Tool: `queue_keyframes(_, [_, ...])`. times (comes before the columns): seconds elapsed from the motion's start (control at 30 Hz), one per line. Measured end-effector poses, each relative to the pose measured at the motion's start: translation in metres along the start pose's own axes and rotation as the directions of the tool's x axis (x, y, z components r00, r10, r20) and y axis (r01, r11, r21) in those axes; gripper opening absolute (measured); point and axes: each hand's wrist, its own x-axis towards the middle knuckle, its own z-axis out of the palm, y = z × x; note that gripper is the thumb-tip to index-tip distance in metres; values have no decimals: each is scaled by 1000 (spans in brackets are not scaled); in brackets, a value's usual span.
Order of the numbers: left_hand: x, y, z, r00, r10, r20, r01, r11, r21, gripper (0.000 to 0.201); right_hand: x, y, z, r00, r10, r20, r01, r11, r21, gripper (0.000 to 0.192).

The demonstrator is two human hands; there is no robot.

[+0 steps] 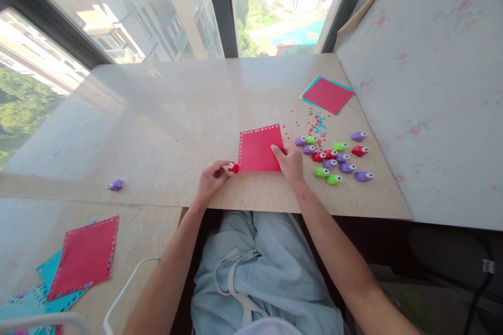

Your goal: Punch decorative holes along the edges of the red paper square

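Observation:
A red sheet of paper [259, 149] lies on the table in front of me, with small punched holes along its top and left edges. At its lower left corner, my left hand [214, 178] grips a small red craft punch [233, 167], whose front meets the paper's edge. My right hand [291, 162] pinches the sheet's right edge, thumb on top and fingers mostly hidden beneath. Just right of that hand lie several small craft punches [330, 164] in purple, green and red. Red and blue paper bits [319, 125] are scattered behind them.
A stack of red and blue paper [328, 95] lies at the back right. One purple punch [115, 185] sits alone on the left. Punched red and blue sheets [84, 256] are piled at lower left, near a white cable [126, 288]. Windows and a patterned wall [428, 89] border the table [188, 104].

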Motion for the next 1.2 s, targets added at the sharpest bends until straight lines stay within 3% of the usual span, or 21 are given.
queue_keyframes(0.87, [1, 2, 3, 1000, 5, -23, -6, 999, -44, 29, -1, 0, -1, 1000, -7, -16, 7, 1000, -9, 30])
queue_keyframes(1.2, [2, 2, -2, 993, -109, -41, 88, 931, -353, 38, -1, 1, 0, 1000, -9, -30, 8, 1000, -28, 31])
